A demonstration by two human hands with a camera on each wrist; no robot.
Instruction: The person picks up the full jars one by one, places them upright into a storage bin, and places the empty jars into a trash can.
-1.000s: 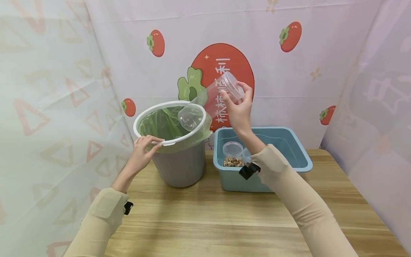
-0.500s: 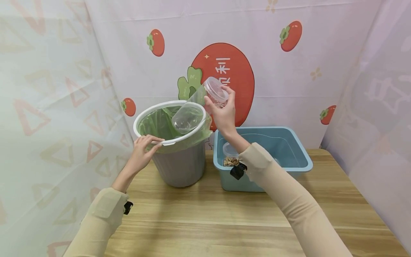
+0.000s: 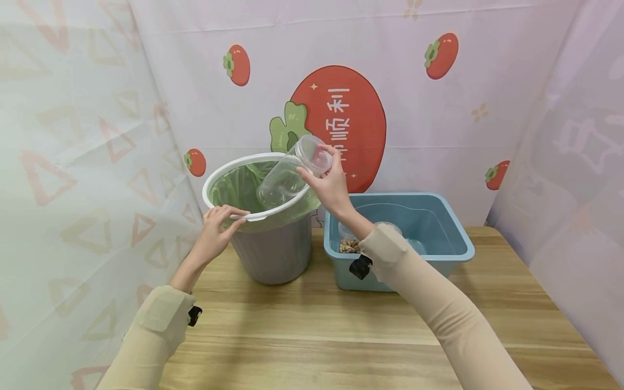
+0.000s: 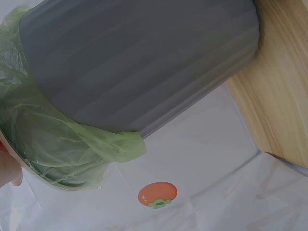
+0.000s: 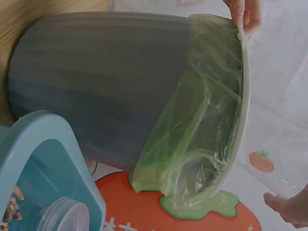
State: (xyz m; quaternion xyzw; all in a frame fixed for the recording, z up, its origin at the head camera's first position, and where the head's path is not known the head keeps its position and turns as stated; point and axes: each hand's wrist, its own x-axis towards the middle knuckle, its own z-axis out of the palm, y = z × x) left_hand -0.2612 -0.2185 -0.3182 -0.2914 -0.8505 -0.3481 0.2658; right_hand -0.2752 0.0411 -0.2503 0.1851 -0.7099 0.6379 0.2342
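My right hand [image 3: 331, 181] grips a clear plastic jar [image 3: 280, 181] near its lidded end [image 3: 312, 154]. The jar is tilted, its base down inside the mouth of the grey trash bin [image 3: 275, 254]; I see no contents in it. My left hand [image 3: 218, 230] pinches the bin's white rim [image 3: 239, 161] at the front left. A thin green bag [image 3: 234, 187] lines the bin and folds over the rim. In the right wrist view the right hand [image 5: 291, 208] shows only in part, and the jar is barely visible.
A blue tub [image 3: 419, 208] stands right of the bin on the wooden table [image 3: 312, 336]. It holds a jar of nuts [image 3: 350, 245] and another clear container [image 3: 390, 226], partly behind the right arm. A printed cloth [image 3: 414, 119] hangs close behind.
The right hand has moved left and down with the jar, lowering its base further into the bin's mouth. The left hand has stayed on the rim.
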